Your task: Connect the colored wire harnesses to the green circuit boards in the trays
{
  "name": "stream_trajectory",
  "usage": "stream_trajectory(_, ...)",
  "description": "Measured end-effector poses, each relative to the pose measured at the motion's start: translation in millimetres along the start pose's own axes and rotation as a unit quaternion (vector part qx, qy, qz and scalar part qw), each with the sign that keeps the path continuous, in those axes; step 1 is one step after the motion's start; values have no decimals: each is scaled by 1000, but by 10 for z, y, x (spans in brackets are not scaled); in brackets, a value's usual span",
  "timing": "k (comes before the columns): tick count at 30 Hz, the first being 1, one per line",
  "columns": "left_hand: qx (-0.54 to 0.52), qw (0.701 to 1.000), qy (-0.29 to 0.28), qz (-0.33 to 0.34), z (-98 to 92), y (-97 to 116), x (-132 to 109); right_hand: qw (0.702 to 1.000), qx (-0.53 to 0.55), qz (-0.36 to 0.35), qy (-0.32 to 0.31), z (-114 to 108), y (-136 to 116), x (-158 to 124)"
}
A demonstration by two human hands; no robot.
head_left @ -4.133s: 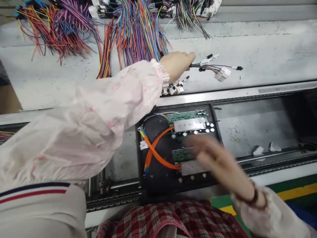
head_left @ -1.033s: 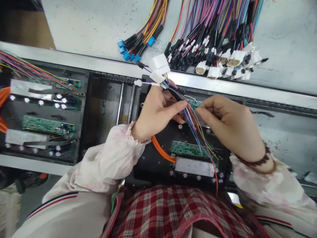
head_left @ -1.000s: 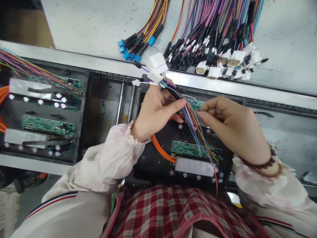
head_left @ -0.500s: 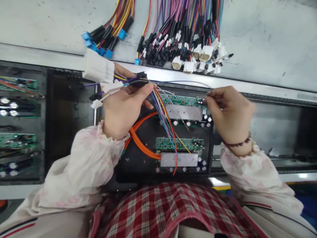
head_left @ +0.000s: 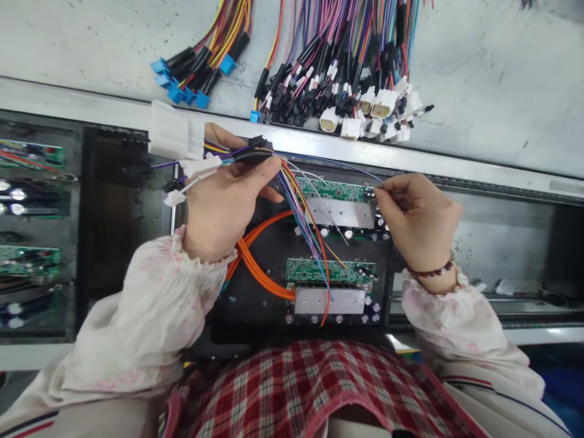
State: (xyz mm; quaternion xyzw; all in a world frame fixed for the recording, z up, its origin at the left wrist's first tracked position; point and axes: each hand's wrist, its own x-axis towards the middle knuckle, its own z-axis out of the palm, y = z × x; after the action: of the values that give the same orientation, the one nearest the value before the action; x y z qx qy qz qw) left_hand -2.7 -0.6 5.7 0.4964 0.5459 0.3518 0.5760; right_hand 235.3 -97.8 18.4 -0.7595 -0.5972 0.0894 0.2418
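My left hand [head_left: 223, 198] is closed on a wiring harness [head_left: 253, 155] at its black-wrapped part. A large white connector [head_left: 176, 131] and smaller white and black plugs stick out on its left. Loose coloured wires [head_left: 298, 204] hang from it down to the right. My right hand [head_left: 417, 219] pinches the end of one dark blue wire [head_left: 347, 164], drawn out sideways from the bundle. Below the hands, a black tray [head_left: 255, 325] holds an upper circuit board [head_left: 340, 190] and a lower circuit board [head_left: 314, 269], with thick orange cables [head_left: 262, 277] at their left.
Bundles of harnesses with white connectors [head_left: 351, 128] and blue connectors [head_left: 176, 93] lie on the grey surface behind the metal rail [head_left: 483, 173]. Another tray with circuit boards [head_left: 30, 258] is at the left. A metal-floored bay [head_left: 493, 243] lies at the right.
My right hand has moved slightly left and lower in the view, still pinching the blue wire. The left hand with the harness has shifted slightly left. The view has tilted a little.
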Motion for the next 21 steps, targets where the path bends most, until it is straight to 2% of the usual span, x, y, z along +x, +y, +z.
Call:
stream_trajectory(2, -15, 1000, 5, 4, 20, 8, 0, 1000, 1, 2, 6, 2, 36, 3)
stream_trajectory(5, -34, 999, 16, 10, 49, 34, 6, 1000, 6, 8, -18, -18, 50, 7)
stream_trajectory(9, -17, 1000, 11, 13, 42, 53, -3, 1000, -18, -5, 0, -20, -188, 0)
stream_trajectory(10, -7, 1000, 4, 8, 33, 48, -8, 999, -28, -25, -11, -5, -283, -4)
stream_trajectory(12, 9, 1000, -11, 1, 18, 23, -13, 993, -45, -76, -73, 30, -454, -11)
stream_trajectory(14, 12, 1000, -10, 2, 11, -15, -9, 983, -50, -106, -144, 37, -536, -17)
stream_trajectory(15, 10, 1000, -3, 4, 12, -37, -2, 981, -50, -105, -159, 21, -534, -19)
stream_trajectory(17, 7, 1000, 7, 11, 18, -77, 19, 985, -48, -87, -142, -44, -470, -17)
stream_trajectory(21, 2, 1000, -3, 13, 32, -113, 59, 996, -42, -59, -43, -107, -337, 43)
